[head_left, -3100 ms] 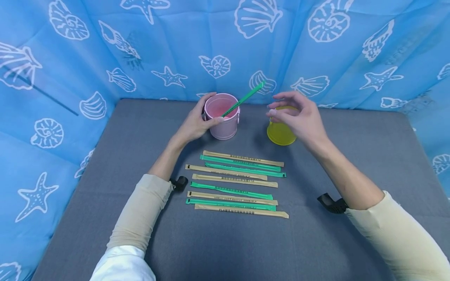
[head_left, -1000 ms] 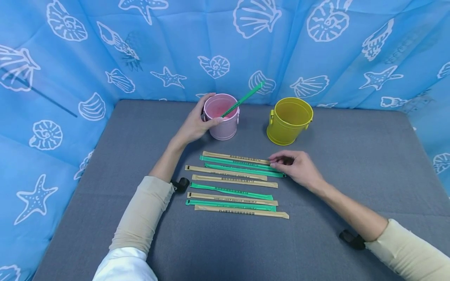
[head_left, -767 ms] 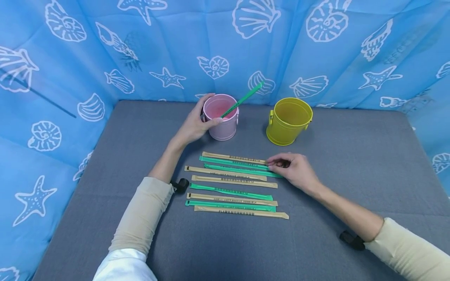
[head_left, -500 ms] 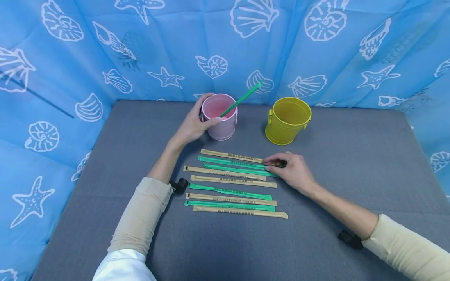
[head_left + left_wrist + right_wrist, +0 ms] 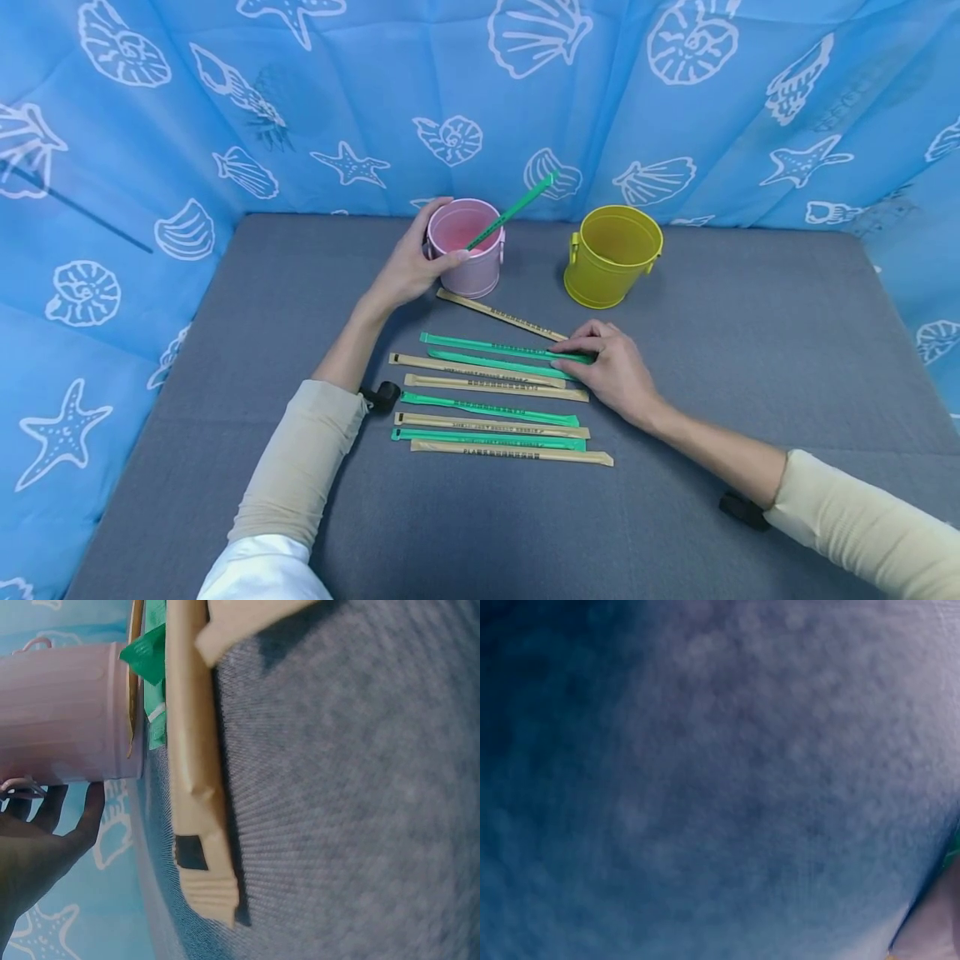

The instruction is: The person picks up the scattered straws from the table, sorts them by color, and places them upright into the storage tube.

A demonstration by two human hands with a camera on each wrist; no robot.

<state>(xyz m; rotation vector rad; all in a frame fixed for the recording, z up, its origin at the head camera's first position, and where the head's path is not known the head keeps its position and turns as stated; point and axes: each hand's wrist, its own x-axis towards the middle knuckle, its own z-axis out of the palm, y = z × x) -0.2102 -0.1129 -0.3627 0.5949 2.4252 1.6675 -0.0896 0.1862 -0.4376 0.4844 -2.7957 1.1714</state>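
My left hand (image 5: 411, 265) holds the pink bucket (image 5: 480, 279) around its left side, thumb near the front rim. A green wrapped straw (image 5: 517, 208) leans out of that bucket. My right hand (image 5: 611, 371) is at the right end of the straw rows, its fingers and thumb around the upper green wrapped straw (image 5: 480, 342) on the table. Another green straw (image 5: 487, 362) lies under the thumb. A tan wrapped straw (image 5: 498, 312) slants from the bucket's base to the right hand, which hides its right end. The right wrist view shows mostly blurred cloth.
A yellow bucket (image 5: 606, 279) stands behind my right hand. Several more tan and green wrapped straws (image 5: 495, 408) lie in near-parallel rows on the grey table (image 5: 510, 525). A blue shell-print curtain (image 5: 360, 92) hangs behind and at the sides.
My right hand came down from the yellow bucket to the straws, then slid slightly left. The top tan straw swung askew, its left end towards the pink bucket. My left hand stayed on the bucket.
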